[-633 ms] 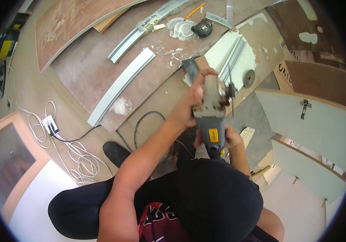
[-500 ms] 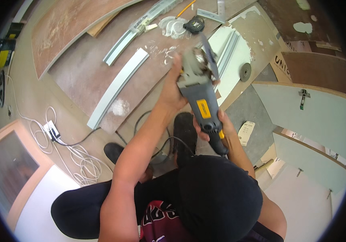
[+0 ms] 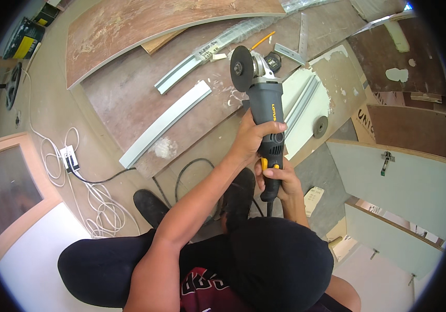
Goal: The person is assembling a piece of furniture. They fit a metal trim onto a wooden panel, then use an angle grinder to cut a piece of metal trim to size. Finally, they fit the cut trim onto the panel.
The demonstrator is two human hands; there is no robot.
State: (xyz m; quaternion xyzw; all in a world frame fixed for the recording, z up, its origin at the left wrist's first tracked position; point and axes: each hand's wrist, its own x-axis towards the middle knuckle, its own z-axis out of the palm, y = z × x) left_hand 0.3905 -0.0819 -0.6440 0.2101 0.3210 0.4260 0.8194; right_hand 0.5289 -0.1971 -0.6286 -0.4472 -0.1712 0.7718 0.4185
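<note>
A dark grey angle grinder (image 3: 265, 101) is held up in front of me, its head pointing away. The thin black cutting disc (image 3: 241, 70) on its head stands on the left side, and part of the flange shows. My left hand (image 3: 251, 136) wraps round the middle of the body, thumb across the top. Around the rear handle, by the yellow switch (image 3: 264, 163), my right hand (image 3: 286, 176) is closed. Below the grinder, a pale curved metal profile (image 3: 167, 124) lies on the brown board (image 3: 114, 109).
Beyond the grinder lie a tape measure (image 3: 273, 61), a pencil (image 3: 262, 40) and a metal square (image 3: 303, 39). A loose disc (image 3: 320, 127) rests on the right. White cable coils (image 3: 103, 205) and a socket block (image 3: 69, 157) sit on the floor at left. Pale panels (image 3: 389, 166) stand at right.
The grinder has turned, so its disc now faces left instead of right. My left hand has shifted from the grinder's head back to its body. My right hand still grips the rear.
</note>
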